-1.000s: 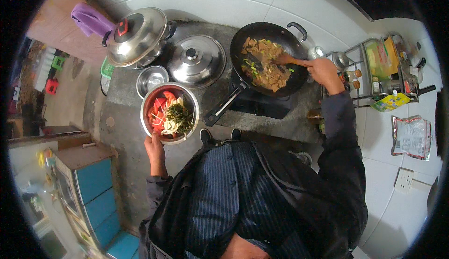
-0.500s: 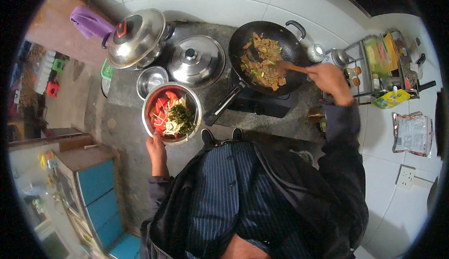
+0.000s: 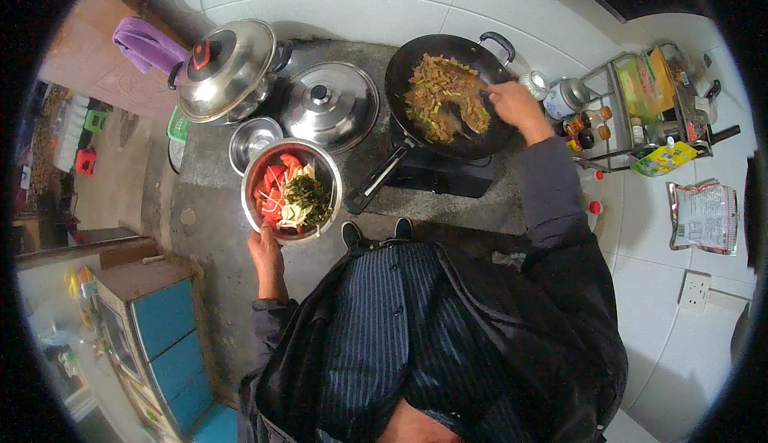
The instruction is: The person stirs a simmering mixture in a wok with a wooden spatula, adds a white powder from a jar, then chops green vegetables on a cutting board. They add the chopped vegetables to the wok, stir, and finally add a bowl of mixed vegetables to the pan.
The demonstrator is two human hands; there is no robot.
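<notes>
My left hand (image 3: 266,260) grips the near rim of a steel bowl (image 3: 336,197), held tilted in front of my body. Cut tomato pieces (image 3: 273,189), pale strips (image 3: 294,215) and chopped dark greens (image 3: 305,193) lie in it. On the right, my right hand (image 3: 518,107) is closed round the handle of a spatula (image 3: 478,125), over the right side of a black wok (image 3: 498,141). The spatula's working end is down among browned sliced food with green bits (image 3: 436,83); the fingers cover most of its handle.
The wok sits on a black stove (image 3: 448,181), its long handle (image 3: 376,181) pointing toward me. Left of it stand a lid (image 3: 336,107), a small steel bowl (image 3: 254,141) and a lidded pot (image 3: 228,71). A rack (image 3: 616,83) with jars and packets stands right.
My right hand has moved left and up over the wok, bringing the spatula along; the food has shifted, baring wok at the lower right. The bowl in my left hand has barely moved.
</notes>
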